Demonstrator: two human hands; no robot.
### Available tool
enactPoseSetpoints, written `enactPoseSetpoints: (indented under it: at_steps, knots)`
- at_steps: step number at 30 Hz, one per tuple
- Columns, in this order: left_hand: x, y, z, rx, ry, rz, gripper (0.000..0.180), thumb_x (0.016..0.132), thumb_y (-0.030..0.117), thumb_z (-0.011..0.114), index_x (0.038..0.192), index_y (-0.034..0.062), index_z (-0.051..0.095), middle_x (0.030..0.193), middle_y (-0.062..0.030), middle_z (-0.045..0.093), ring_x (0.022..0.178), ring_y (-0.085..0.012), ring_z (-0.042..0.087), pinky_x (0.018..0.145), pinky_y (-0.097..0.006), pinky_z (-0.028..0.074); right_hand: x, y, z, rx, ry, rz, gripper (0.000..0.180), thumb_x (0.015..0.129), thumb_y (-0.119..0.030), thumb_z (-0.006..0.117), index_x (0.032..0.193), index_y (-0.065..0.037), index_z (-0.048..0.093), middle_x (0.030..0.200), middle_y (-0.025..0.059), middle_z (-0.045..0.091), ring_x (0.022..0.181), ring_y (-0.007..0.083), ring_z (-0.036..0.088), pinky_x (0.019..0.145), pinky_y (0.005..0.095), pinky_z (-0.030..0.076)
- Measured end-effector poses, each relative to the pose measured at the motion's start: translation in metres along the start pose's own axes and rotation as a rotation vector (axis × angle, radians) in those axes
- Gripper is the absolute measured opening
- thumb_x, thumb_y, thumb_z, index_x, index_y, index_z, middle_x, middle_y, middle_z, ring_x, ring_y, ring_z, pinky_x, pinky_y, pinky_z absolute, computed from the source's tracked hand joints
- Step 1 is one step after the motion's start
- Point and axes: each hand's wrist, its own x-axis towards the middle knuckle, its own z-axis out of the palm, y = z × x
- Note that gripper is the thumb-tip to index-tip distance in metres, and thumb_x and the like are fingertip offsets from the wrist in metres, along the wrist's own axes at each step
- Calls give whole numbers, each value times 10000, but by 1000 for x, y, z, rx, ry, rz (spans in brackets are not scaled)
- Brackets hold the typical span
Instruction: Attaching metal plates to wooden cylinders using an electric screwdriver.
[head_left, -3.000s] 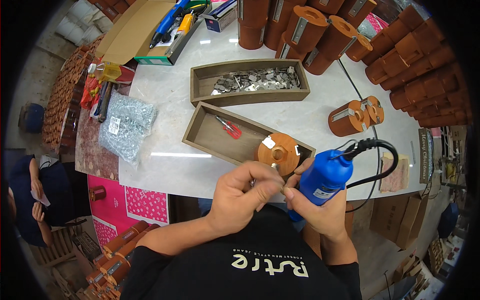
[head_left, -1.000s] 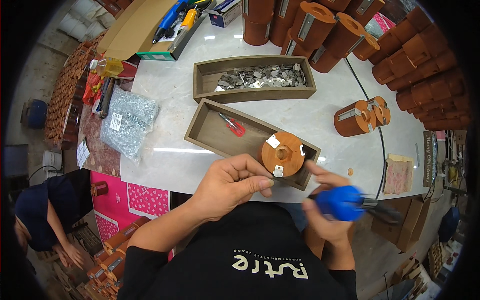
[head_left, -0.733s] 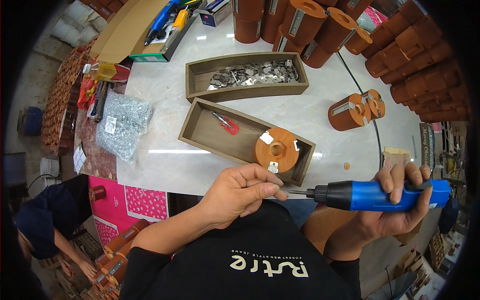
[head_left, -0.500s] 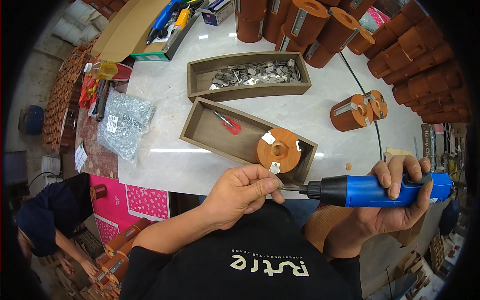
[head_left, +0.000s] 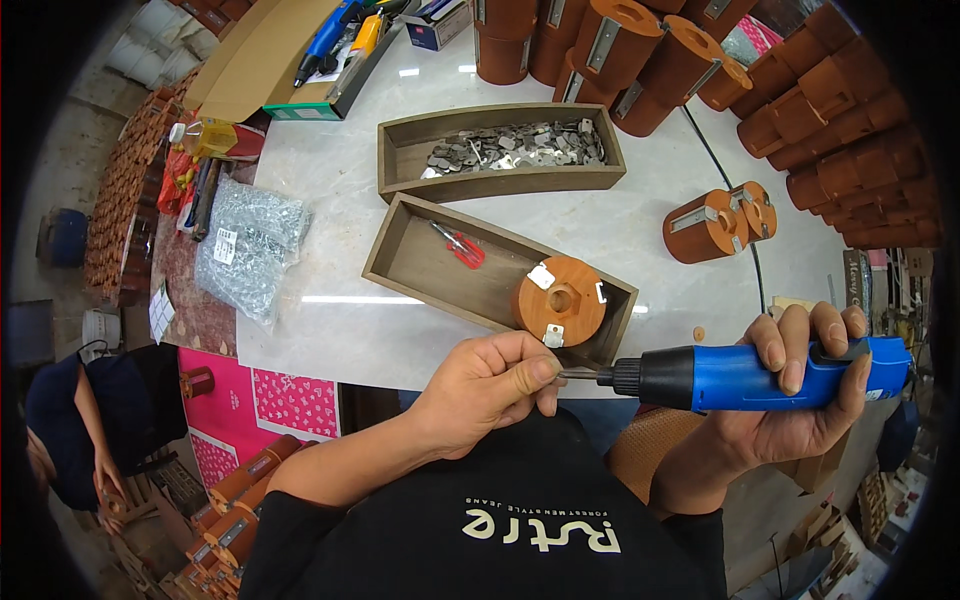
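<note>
My right hand [head_left: 790, 385] is wrapped round a blue and black electric screwdriver [head_left: 725, 378], its bit pointing left. The thumb and fingers of my left hand [head_left: 495, 385] pinch the end of the metal bit [head_left: 580, 375]; whether a small screw is in there too is hidden. Just beyond, a reddish-brown wooden cylinder [head_left: 580, 285] with a centre hole and metal tabs on its top face rests at the right end of a shallow wooden tray [head_left: 400, 255]. A small screwdriver with a red handle [head_left: 465, 252] lies in the same tray.
A second wooden tray [head_left: 400, 190] behind holds many small metal plates. Two wooden cylinders [head_left: 700, 230] lie to the right, near a black cable [head_left: 750, 262]. More cylinders [head_left: 640, 60] stack up at the back. At left sit a plastic bag of hardware [head_left: 250, 245] and an open box [head_left: 310, 112].
My hands and the electric screwdriver stay nearly in place. At the far left, a co-worker has shifted and now has a hand on a small brown piece.
</note>
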Motion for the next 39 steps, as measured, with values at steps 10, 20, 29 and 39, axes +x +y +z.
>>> enactPoseSetpoints:
  at_steps: [10,20,29,39]
  knots:
    - [1,-10,3,184,56,126,278,1043,271,507,911,32,557,686,5,503,590,-54,417,537,-211,363,-4,11,2,-93,81,-24,229,1033,-252,442,1187,-83,455,996,89,619,682,154,595,660,350,512]
    - [0,-25,6,697,244,702,168,1009,158,566,926,14,541,723,-19,559,601,-68,494,548,-217,415,-6,15,11,-90,172,-65,227,1030,-257,465,1176,-83,476,982,69,604,646,140,562,640,336,521]
    - [17,-32,-10,837,221,998,331,892,161,740,1130,-21,598,682,1,558,555,-69,483,528,-219,407,-2,19,2,-104,264,-42,224,1025,-260,491,1161,-82,492,953,68,600,643,140,557,626,336,522]
    - [29,-13,-29,1202,267,1085,408,731,164,852,1076,18,691,664,-52,599,512,-139,531,458,-277,377,-5,1,12,-395,-41,-184,314,990,-289,531,1223,-97,445,997,68,587,703,139,599,660,331,542]
